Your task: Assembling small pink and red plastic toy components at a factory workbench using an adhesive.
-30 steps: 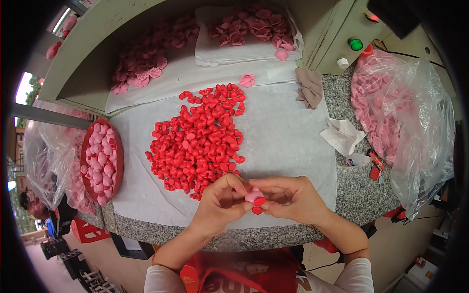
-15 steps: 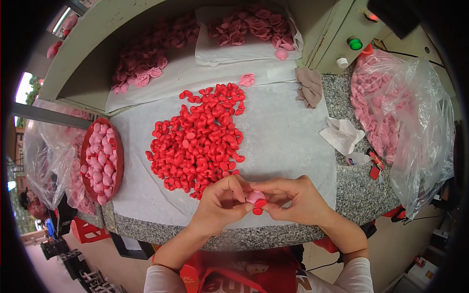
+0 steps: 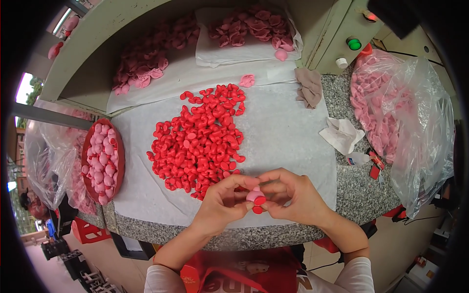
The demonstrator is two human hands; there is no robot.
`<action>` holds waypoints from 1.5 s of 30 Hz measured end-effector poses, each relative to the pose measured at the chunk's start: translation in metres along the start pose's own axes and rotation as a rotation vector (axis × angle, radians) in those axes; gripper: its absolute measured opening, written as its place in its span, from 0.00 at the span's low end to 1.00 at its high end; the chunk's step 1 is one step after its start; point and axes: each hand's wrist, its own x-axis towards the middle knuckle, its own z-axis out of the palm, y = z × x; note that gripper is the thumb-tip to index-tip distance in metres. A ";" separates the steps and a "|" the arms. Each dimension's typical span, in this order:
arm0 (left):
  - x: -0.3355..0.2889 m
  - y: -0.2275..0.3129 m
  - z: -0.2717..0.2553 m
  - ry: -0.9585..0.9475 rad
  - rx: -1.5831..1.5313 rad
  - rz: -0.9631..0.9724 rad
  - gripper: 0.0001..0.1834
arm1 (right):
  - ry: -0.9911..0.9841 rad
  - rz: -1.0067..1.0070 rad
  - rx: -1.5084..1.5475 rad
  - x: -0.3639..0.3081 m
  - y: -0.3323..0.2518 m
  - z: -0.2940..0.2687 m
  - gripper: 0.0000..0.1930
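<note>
Head view: one pink-and-red piece point(image 3: 254, 195) is being pinched by the left hand point(image 3: 219, 202) and the right hand point(image 3: 296, 198), above the paper point(image 3: 288, 132). Similar pieces point(image 3: 101, 158) are being held in the red bowl point(image 3: 121, 163), seemingly done. Many red parts point(image 3: 198, 141) are being left loose in a heap, and pink shells point(image 3: 256, 24) are being kept apart behind; much is seemingly remaining undone.

The bare left hand point(image 3: 220, 201) and the bare right hand point(image 3: 299, 198) face each other, fingertips close together. On the left, the curved index finger point(image 3: 238, 181) arches above the thumb point(image 3: 239, 210) in a pinch; on the right, the bent fingers point(image 3: 278, 177) do likewise (their knuckles raised outward). Below the fingers, both wrists point(image 3: 328, 218) angle inward, and the bare forearms point(image 3: 181, 244) spread apart toward the elbows.
</note>
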 end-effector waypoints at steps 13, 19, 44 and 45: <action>-0.003 -0.011 0.004 0.037 0.094 0.166 0.17 | 0.109 -0.038 0.127 -0.001 -0.001 0.004 0.23; -0.001 -0.016 0.007 0.068 0.075 0.303 0.17 | 0.224 -0.352 -0.209 -0.005 0.010 0.019 0.19; -0.001 -0.013 0.008 0.159 0.665 0.521 0.22 | 0.358 -0.674 -0.602 -0.002 0.019 0.018 0.14; -0.001 -0.014 0.007 0.165 0.741 0.556 0.23 | 0.360 -0.676 -0.594 -0.002 0.017 0.018 0.14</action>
